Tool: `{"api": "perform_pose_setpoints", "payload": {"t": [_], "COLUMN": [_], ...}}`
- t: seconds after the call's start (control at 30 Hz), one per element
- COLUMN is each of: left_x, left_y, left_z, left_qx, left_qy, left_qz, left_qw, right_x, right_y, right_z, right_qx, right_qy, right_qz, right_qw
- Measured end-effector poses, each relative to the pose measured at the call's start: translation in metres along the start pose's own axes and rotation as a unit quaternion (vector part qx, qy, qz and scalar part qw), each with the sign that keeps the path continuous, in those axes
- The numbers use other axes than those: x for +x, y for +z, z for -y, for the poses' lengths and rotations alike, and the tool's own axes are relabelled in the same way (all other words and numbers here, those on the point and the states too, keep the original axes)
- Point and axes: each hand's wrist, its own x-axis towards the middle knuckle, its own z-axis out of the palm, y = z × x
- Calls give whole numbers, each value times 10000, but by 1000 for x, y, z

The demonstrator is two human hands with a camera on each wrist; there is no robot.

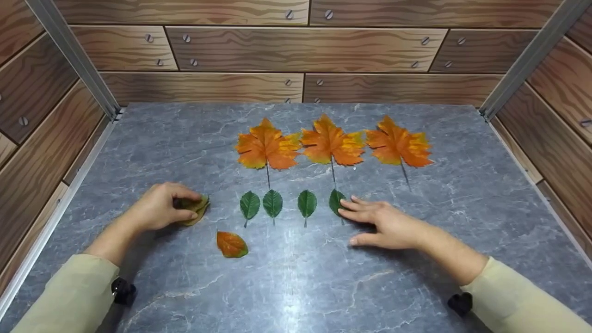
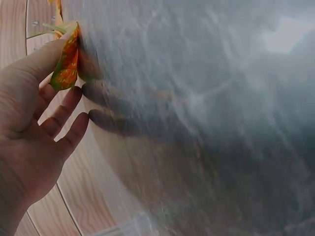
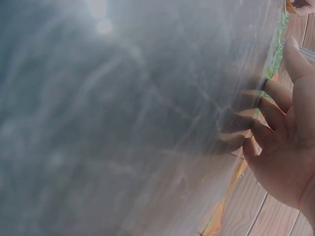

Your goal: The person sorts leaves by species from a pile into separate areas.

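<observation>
At the left of the table, my left hand (image 1: 159, 208) pinches a yellow-green leaf (image 1: 199, 210) between thumb and fingers. Its side turned to the left wrist view is orange-red with a green edge (image 2: 67, 64); I cannot tell whether more leaves lie under it. My right hand (image 1: 386, 225) rests with extended fingers, fingertips touching the rightmost small green leaf (image 1: 335, 200). Three more green leaves (image 1: 249, 205) lie in the same row, stems toward me. A single orange-green leaf (image 1: 232, 244) lies in front of the row, right of my left hand.
Behind the green row lie three orange maple leaves (image 1: 330, 143) side by side, stems toward me. The grey marbled table (image 1: 286, 286) is bounded by wood-patterned walls (image 1: 305, 48) and metal posts (image 1: 76, 60) at its back corners.
</observation>
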Motion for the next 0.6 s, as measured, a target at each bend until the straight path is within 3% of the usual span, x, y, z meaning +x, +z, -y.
{"api": "perform_pose_setpoints", "payload": {"t": [0.43, 0.6], "left_x": [0, 0], "left_y": [7, 7], "left_z": [-10, -13], "left_qx": [162, 125], "left_qy": [353, 100], "left_qz": [-19, -152], "left_qw": [9992, 9998], "right_x": [1, 2], "right_y": [0, 1], "right_z": [-1, -1], "right_qx": [81, 56], "right_qy": [46, 65], "right_qz": [70, 79], "right_qw": [9999, 9999]}}
